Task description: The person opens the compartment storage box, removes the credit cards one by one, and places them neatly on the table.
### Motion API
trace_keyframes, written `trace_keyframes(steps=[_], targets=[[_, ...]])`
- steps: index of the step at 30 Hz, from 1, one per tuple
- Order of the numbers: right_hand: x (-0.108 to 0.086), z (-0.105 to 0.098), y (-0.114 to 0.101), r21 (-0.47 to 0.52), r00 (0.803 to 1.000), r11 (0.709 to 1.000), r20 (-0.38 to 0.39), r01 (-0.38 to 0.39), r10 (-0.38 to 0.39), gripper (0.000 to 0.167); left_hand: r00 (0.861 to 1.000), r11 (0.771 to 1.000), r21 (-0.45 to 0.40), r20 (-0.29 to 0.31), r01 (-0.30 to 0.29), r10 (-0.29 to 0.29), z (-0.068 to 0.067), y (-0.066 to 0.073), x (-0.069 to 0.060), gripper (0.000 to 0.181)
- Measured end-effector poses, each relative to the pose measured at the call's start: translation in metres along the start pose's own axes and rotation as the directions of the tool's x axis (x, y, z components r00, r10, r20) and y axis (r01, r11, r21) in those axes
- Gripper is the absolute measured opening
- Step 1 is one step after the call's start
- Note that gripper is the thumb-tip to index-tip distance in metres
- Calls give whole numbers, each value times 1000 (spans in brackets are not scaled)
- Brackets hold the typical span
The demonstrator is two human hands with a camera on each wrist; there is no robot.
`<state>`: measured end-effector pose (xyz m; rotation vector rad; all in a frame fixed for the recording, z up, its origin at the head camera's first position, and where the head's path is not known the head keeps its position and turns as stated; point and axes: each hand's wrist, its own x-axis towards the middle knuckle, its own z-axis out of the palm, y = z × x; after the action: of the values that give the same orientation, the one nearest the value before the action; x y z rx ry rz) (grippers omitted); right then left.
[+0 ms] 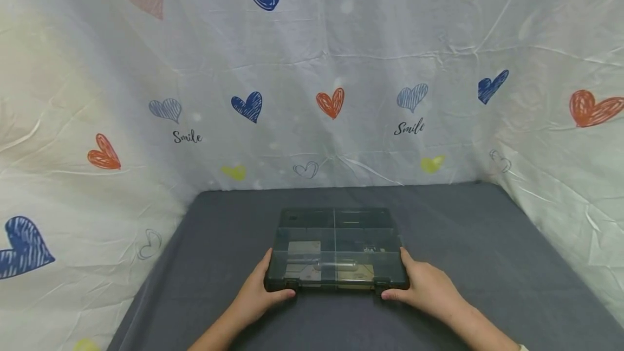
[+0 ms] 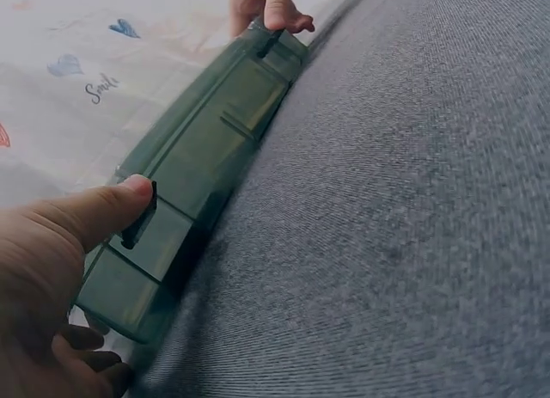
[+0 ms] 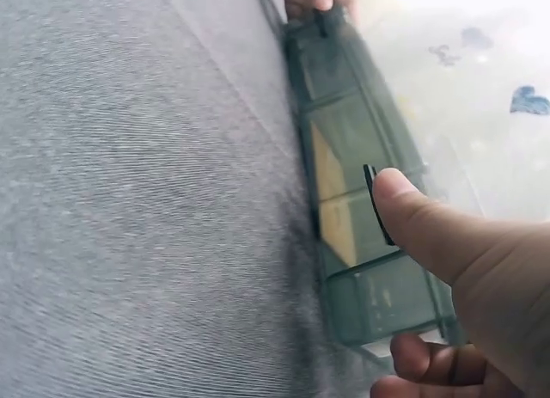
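Observation:
A translucent dark green compartment box [image 1: 312, 236] with a lid that looks closed is at the middle of the table. My left hand [image 1: 255, 288] grips its left end, and my right hand [image 1: 431, 286] grips the right end. In the left wrist view the left thumb lies against a black front latch [image 2: 140, 222]. The right thumb is likewise at the other latch [image 3: 375, 200]. Through the lid show a whitish card [image 1: 297, 272], a clear tube-like piece [image 1: 341, 266] and a yellowish card [image 1: 358, 277]. Fingers behind and under the box are partly hidden.
A dark grey cloth [image 1: 463, 232] covers the table. White curtains [image 1: 292, 31] printed with hearts and the word "Smile" hang behind the table and along both sides.

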<state>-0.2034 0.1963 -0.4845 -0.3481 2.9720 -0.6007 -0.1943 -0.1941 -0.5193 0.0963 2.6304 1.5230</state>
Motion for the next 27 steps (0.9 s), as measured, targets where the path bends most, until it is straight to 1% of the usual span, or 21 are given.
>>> trace_keyframes(steps=[2,6,10,16,18,24,25,27], targets=[[-1,2,0,-4,1000,1000,-12,11,-12,128,1000,1000,-14,2,-22,22,1,-3,0,125],[-2,6,0,-4,999,1000,-29,23,-23,128,998,998,-2,-10,-62,62,3,-6,1,125],[-5,11,-1,5,999,1000,-38,24,-23,127,996,997,38,-51,-71,73,7,-8,0,124],[-5,17,-2,-50,992,998,-114,50,-55,114,985,985,155,-140,-76,98,17,-10,-2,108],[-5,18,-2,-60,991,997,-125,48,-55,110,982,983,167,-161,-73,100,19,-9,-3,105],[-4,19,-3,-61,991,998,-129,32,-39,109,978,980,186,-181,-74,108,21,-7,-5,103],[-5,19,-3,-57,992,998,-122,26,-33,110,977,980,183,-180,-77,110,21,-7,-5,103],[-4,18,-2,-46,994,999,-107,24,-29,110,981,985,161,-172,-66,94,21,-6,-5,103]])
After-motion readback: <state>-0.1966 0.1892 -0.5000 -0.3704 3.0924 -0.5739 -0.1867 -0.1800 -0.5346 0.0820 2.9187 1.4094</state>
